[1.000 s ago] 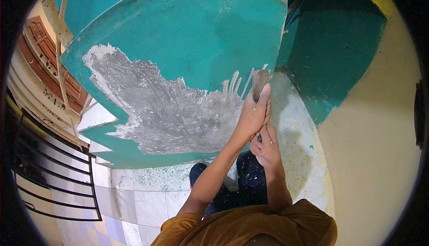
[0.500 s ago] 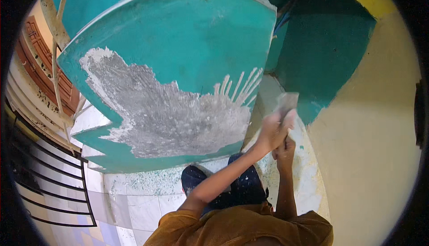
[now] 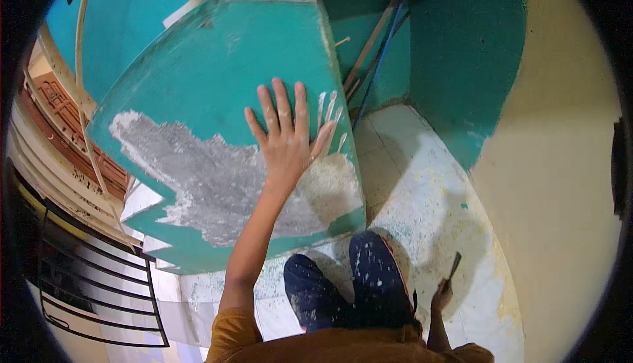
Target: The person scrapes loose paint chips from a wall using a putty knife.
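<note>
My left hand (image 3: 287, 147) lies with its fingers spread, over the teal painted panel (image 3: 217, 66), at the upper edge of its bared grey patch (image 3: 204, 178). Beside the thumb, a few pale scraped streaks (image 3: 331, 104) run up through the paint. Down at the lower right, my right hand (image 3: 443, 295) is closed round a scraper (image 3: 455, 265), held away from the panel with its blade pointing up. The blade shows narrow, seen nearly edge-on.
Paint flakes are scattered over the white tiled floor (image 3: 428, 191). A cream wall (image 3: 554, 165) rises on the right, a dark teal wall (image 3: 461, 66) behind. Rods (image 3: 386, 46) lean in the far corner. Black metal railing (image 3: 99, 290) stands at the lower left.
The hands, together at the scraper on the right before, are now apart. My left hand has moved left onto the panel; my right hand has dropped lower with the scraper. The view has shifted.
</note>
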`<state>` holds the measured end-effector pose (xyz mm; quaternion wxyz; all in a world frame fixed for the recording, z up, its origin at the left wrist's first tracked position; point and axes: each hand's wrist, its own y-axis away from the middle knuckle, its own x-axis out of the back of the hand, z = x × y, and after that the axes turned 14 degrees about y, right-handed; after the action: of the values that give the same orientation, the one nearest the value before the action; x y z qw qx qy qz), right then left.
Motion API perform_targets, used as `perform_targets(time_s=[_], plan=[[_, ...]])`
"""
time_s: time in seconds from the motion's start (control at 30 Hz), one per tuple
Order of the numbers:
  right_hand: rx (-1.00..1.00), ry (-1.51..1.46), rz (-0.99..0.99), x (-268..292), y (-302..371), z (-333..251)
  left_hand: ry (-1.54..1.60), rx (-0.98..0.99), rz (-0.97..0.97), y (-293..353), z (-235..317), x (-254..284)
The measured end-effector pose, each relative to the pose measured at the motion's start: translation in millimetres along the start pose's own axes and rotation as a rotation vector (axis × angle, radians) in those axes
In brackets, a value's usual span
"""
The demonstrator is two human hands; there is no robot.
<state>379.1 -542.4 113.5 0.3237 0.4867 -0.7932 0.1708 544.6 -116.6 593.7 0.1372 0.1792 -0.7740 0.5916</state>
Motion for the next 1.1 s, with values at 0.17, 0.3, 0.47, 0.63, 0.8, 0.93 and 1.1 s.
perform_targets(time_s=[0.17,0.3,0.47,0.63,0.8,0.93,1.1], plan=[[0.061,0.276,0.379,-22,-22,116,-0.105,-0.008,-0.021,8,30,-21],[0.151,0.945,0.597,-15,-40,175,-0.05,-0.08,-0.049,25,75,-69],[0.248,0.687,0.543,-45,-42,109,-0.137,-0.093,-0.174,36,93,-77],[0.258,0.512,0.477,-30,-42,69,-0.03,-0.096,-0.111,44,97,-85],[0.25,0.387,0.435,-27,-47,72,0.018,-0.164,-0.3,56,103,-93],[0.255,0.276,0.415,-28,-48,60,0.061,-0.324,-0.366,81,104,-102],[0.298,0.159,0.405,-28,-43,79,0.423,-0.48,-0.685,145,126,-120]])
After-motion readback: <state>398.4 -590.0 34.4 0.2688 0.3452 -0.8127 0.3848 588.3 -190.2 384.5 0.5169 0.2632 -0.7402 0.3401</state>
